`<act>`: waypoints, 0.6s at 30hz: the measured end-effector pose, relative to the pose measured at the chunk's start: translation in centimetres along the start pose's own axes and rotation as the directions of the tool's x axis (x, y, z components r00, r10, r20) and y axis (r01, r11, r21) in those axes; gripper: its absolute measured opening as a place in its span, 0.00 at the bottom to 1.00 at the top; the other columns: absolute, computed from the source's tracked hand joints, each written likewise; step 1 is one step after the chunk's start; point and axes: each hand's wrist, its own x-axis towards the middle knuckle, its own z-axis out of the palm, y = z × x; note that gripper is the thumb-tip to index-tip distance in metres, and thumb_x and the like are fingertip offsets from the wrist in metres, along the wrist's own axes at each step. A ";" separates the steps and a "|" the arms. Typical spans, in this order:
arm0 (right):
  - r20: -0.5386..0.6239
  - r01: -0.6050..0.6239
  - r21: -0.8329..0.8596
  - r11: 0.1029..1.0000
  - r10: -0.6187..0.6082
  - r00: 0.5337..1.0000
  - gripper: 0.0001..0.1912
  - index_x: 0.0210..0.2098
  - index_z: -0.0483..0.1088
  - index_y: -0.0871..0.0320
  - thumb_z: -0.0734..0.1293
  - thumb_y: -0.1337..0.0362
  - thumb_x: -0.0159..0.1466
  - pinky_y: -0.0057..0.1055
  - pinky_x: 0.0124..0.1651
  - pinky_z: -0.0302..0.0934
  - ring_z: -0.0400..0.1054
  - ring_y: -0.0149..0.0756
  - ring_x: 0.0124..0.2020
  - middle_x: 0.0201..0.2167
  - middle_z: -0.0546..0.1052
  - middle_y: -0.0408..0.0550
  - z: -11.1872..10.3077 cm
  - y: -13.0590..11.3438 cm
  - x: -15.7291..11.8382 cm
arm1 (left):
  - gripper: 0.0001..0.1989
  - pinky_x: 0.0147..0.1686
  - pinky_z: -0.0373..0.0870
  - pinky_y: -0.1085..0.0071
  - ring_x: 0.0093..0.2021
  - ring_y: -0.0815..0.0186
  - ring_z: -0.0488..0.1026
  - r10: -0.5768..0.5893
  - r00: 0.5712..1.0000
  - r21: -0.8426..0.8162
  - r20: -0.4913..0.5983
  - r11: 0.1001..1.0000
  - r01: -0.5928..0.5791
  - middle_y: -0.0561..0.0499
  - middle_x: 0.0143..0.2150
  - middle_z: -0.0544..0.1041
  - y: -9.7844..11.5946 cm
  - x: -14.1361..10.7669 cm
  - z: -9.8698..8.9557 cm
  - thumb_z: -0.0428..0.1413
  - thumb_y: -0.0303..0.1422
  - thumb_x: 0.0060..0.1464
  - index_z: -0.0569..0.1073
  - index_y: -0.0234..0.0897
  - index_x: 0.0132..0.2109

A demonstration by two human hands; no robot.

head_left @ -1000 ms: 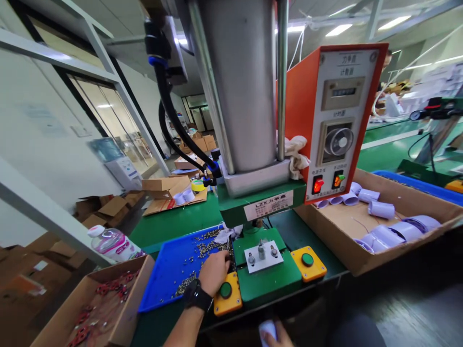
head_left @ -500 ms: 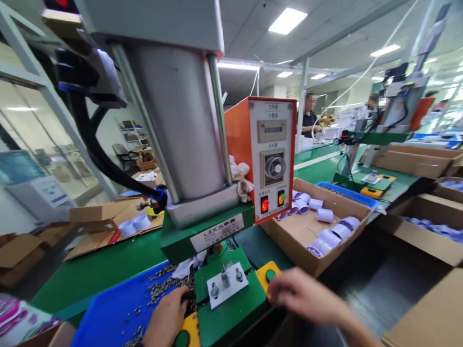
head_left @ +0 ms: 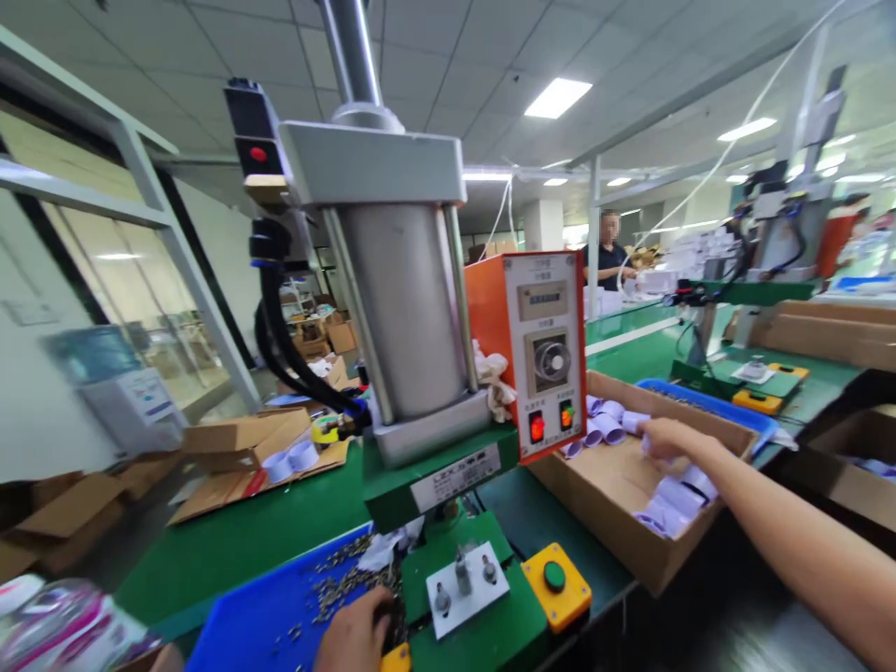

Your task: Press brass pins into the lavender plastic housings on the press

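Note:
My right hand point(head_left: 670, 441) reaches into a cardboard box point(head_left: 602, 532). Its fingers point down and close on a short lavender plastic tube, mostly hidden under them; another such tube point(head_left: 634, 422) lies just beside the fingertips. At the lower edge of view, my left hand point(head_left: 356, 630) rests over the right side of a blue tray point(head_left: 238, 611), among small metal parts point(head_left: 340, 588). Its fingers are curled, and what is between them is hidden. Right of it, a white plate point(head_left: 468, 602) with upright metal pins sits on the green press base point(head_left: 514, 621).
The press cylinder point(head_left: 413, 308) rises in front, beside an orange control box point(head_left: 550, 355) with lit switches. A yellow button box point(head_left: 556, 588) stands right of the base. A second press point(head_left: 777, 233) is farther right. A person point(head_left: 610, 257) works in the background.
My right hand has left the yellow button box and moved right and forward into the cardboard box of tubes. My left hand stays by the metal parts. The view has tilted up.

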 end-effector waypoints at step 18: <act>0.153 -0.048 0.970 0.236 -0.451 0.879 0.29 0.57 0.56 0.52 0.68 0.59 0.59 0.37 0.48 0.67 0.72 0.41 0.45 0.49 0.74 0.51 12.2 -22.0 -19.2 | 0.06 0.33 0.58 0.76 0.33 0.69 0.72 -0.043 0.995 -0.033 -0.095 0.999 0.040 0.54 0.32 0.78 -0.2 -1.6 1.1 0.53 0.23 0.54 0.71 0.39 0.33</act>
